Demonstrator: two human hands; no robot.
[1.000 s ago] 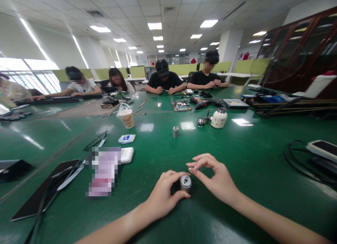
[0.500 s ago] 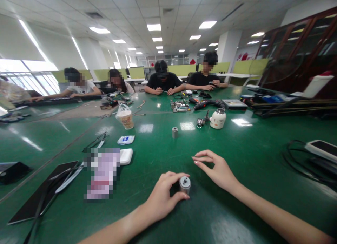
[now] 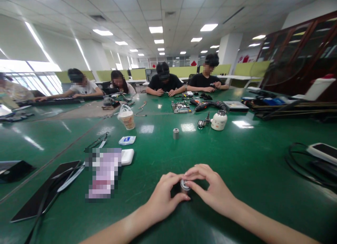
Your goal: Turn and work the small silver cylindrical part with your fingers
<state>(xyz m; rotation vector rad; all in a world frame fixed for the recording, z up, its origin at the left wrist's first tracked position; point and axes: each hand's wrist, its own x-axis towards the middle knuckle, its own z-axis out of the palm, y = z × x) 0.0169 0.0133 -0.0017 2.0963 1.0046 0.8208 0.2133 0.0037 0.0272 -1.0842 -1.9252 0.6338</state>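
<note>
A small silver metal cylinder (image 3: 185,190) stands upright on the green table, with a round top that has dark holes. My left hand (image 3: 165,193) grips its side between thumb and fingers. From the right, my right hand (image 3: 210,186) has thumb and fingertips closed on the cylinder's top edge, covering part of the top. Whether a small part is pinched there I cannot tell. A similar metal cylinder (image 3: 176,133) stands farther back on the table.
Left lie a blurred pinkish sheet (image 3: 105,174), a white case (image 3: 127,157), a blue-white packet (image 3: 127,140) and a dark tablet (image 3: 44,191). Behind are a bagged cup (image 3: 127,118), a circuit board (image 3: 181,107), a power drill (image 3: 202,106) and a white jar (image 3: 219,120). Several people sit opposite.
My right hand has moved left and down, from beside the cylinder onto its top, its fingertips closing there. My left hand keeps its grip. The view has shifted slightly.
</note>
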